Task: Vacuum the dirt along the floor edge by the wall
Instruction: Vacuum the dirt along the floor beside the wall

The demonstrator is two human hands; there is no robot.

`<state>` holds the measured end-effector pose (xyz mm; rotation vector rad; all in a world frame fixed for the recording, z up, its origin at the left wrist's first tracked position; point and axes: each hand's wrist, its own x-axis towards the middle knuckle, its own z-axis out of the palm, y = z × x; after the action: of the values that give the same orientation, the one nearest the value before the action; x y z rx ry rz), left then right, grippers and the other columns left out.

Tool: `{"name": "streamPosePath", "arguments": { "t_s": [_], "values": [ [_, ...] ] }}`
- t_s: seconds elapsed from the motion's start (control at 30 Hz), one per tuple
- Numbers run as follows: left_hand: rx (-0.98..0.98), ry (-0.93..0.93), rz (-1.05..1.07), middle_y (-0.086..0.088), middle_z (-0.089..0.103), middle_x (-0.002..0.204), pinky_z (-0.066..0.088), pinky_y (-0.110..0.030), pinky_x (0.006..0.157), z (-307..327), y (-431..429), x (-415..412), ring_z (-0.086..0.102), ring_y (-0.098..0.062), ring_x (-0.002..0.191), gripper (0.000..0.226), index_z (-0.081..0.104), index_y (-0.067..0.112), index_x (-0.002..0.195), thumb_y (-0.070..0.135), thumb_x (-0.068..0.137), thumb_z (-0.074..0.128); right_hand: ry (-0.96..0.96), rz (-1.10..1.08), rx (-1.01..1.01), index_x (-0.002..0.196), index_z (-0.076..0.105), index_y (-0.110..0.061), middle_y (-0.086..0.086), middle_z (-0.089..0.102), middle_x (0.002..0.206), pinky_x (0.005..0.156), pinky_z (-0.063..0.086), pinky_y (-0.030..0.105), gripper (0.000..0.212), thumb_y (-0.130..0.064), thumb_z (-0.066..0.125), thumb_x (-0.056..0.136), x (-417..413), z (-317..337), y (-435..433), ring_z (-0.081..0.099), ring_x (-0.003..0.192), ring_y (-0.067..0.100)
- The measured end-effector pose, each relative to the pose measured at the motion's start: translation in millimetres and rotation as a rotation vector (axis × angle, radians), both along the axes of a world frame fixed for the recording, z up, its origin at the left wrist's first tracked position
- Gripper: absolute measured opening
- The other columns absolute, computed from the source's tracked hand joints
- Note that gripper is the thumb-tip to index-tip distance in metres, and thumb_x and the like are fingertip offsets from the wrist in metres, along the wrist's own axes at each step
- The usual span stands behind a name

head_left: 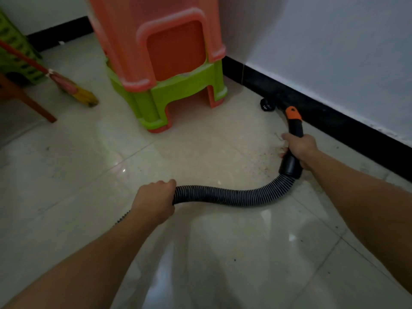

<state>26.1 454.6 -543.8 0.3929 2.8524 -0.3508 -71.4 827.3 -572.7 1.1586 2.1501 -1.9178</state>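
Observation:
A ribbed grey vacuum hose (pixel 231 195) curves across the pale tiled floor. My left hand (pixel 155 198) is closed around its near end. My right hand (pixel 299 148) grips the black handle tube (pixel 291 165), which has an orange collar (pixel 293 113) at its far end. The nozzle tip beyond the collar lies against the black skirting board (pixel 334 117) under the white wall and is hard to make out. Dark specks of dirt (pixel 266 158) are scattered on the tile just left of my right hand.
A stack of orange and green plastic stools (pixel 169 85) stands by the corner. A small black round part (pixel 266 104) lies near the skirting. A broom (pixel 73 88), a green crate (pixel 15 50) and a wooden leg (pixel 29 101) sit at the left.

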Motion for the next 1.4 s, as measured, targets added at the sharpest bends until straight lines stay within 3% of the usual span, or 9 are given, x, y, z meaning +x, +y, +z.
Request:
{"name": "streamPosePath", "arguments": {
  "t_s": [0.07,0.17,0.23,0.33,0.5,0.63,0.8,0.97,1.4],
  "values": [
    [-0.051,-0.069,-0.065,0.000,0.059,0.093,0.039,-0.029,0.063,12,7,-12,0.061,-0.021,0.083,0.026,0.048,0.021,0.105,0.029,0.083,0.059,-0.015,-0.029,0.040,0.108,0.055,-0.005,0.012,0.059,0.068,0.051,0.056,0.036,0.044,-0.043,0.067,0.089,17,3,6,0.059,0.048,0.024],
    [-0.097,-0.215,-0.192,0.001,0.052,0.089,0.041,-0.030,0.066,35,39,-43,0.059,-0.020,0.085,0.029,0.051,0.023,0.104,0.025,0.078,0.065,-0.070,-0.047,0.163,0.108,0.051,-0.004,0.018,0.062,0.080,0.044,0.049,0.028,0.055,-0.057,0.051,0.094,53,11,30,0.062,0.052,0.030],
    [-0.119,-0.266,-0.333,0.003,0.051,0.085,0.041,-0.030,0.064,45,69,-62,0.056,-0.020,0.078,0.028,0.051,0.024,0.095,0.023,0.074,0.069,-0.072,-0.046,0.202,0.116,0.047,-0.003,0.024,0.062,0.088,0.044,0.050,0.029,0.053,-0.053,0.047,0.098,78,20,52,0.063,0.055,0.032],
    [-0.165,-0.268,-0.532,0.004,0.049,0.077,0.040,-0.030,0.059,52,108,-84,0.054,-0.019,0.072,0.029,0.049,0.026,0.088,0.022,0.070,0.071,-0.056,-0.044,0.202,0.123,0.043,-0.007,0.025,0.061,0.085,0.051,0.055,0.039,0.041,-0.041,0.048,0.101,114,37,77,0.063,0.054,0.034],
    [-0.143,-0.273,-0.720,0.007,0.041,0.069,0.034,-0.026,0.052,27,145,-85,0.048,-0.016,0.064,0.031,0.047,0.029,0.085,0.027,0.067,0.073,-0.119,-0.103,0.224,0.119,0.047,-0.007,0.019,0.055,0.078,0.039,0.050,0.028,0.037,-0.039,0.052,0.100,170,57,89,0.061,0.053,0.033],
    [-0.143,-0.396,-0.740,0.006,0.050,0.073,0.039,-0.026,0.053,5,148,-71,0.057,-0.016,0.069,0.036,0.052,0.030,0.084,0.031,0.059,0.078,-0.127,-0.077,0.224,0.114,0.049,-0.011,0.015,0.054,0.076,0.045,0.055,0.033,0.032,-0.038,0.056,0.098,196,65,70,0.061,0.051,0.026],
    [-0.143,-0.405,-0.691,0.005,0.053,0.075,0.043,-0.027,0.055,23,125,-65,0.059,-0.016,0.070,0.036,0.054,0.028,0.084,0.030,0.058,0.079,-0.090,-0.123,0.223,0.114,0.051,-0.009,0.014,0.053,0.077,0.051,0.059,0.040,0.028,-0.032,0.057,0.098,231,65,24,0.058,0.059,0.026],
    [-0.133,-0.390,-0.651,0.003,0.056,0.076,0.041,-0.026,0.050,46,108,-54,0.059,-0.015,0.067,0.034,0.056,0.025,0.083,0.028,0.059,0.080,-0.051,-0.074,0.199,0.111,0.053,-0.010,0.014,0.052,0.073,0.047,0.055,0.035,0.024,-0.030,0.059,0.098,250,59,0,0.057,0.054,0.023],
    [-0.212,-0.277,-0.541,0.002,0.053,0.078,0.041,-0.029,0.056,87,91,-59,0.058,-0.019,0.075,0.035,0.052,0.021,0.090,0.027,0.067,0.078,-0.061,-0.211,0.151,0.118,0.048,-0.009,0.016,0.053,0.080,0.044,0.054,0.033,0.029,-0.019,0.061,0.094,173,36,28,0.055,0.058,0.026]
  ]
}}
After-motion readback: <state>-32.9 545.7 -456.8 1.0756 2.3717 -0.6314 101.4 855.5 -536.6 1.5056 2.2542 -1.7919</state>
